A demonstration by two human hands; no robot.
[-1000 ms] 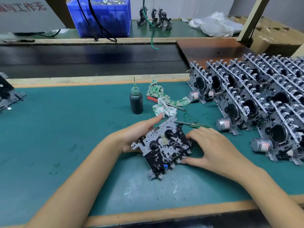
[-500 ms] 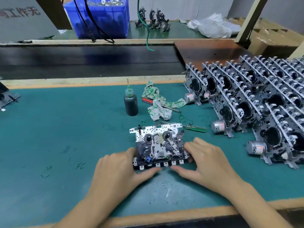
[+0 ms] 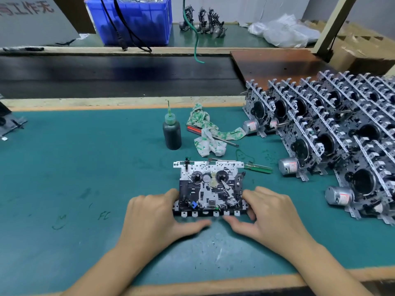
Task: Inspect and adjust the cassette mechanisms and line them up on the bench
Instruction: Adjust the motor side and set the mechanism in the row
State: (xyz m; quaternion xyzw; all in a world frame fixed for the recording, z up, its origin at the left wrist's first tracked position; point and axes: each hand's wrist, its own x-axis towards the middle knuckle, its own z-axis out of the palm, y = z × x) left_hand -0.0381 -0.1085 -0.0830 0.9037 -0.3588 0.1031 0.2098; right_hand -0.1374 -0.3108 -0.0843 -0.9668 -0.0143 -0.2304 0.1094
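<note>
One cassette mechanism (image 3: 208, 186), a silver plate with two black reels and a row of white keys along its near edge, lies flat on the green bench mat (image 3: 85, 167). My left hand (image 3: 158, 216) grips its near left corner, thumb along the key row. My right hand (image 3: 271, 214) grips the near right corner the same way. Several finished mechanisms (image 3: 333, 133) stand on edge in rows at the right, with silver motors facing me.
A dark oil bottle (image 3: 172, 133) with a green nozzle stands behind the mechanism. Beside it lie a green-stained rag (image 3: 208, 133), a red-handled screwdriver (image 3: 194, 129) and a green-handled screwdriver (image 3: 258, 167). A blue crate (image 3: 136, 20) sits beyond the dark conveyor belt (image 3: 106, 75).
The mechanism, tilted up in both hands a second ago, now lies flat and squared to the bench edge. Both hands shifted to its near corners.
</note>
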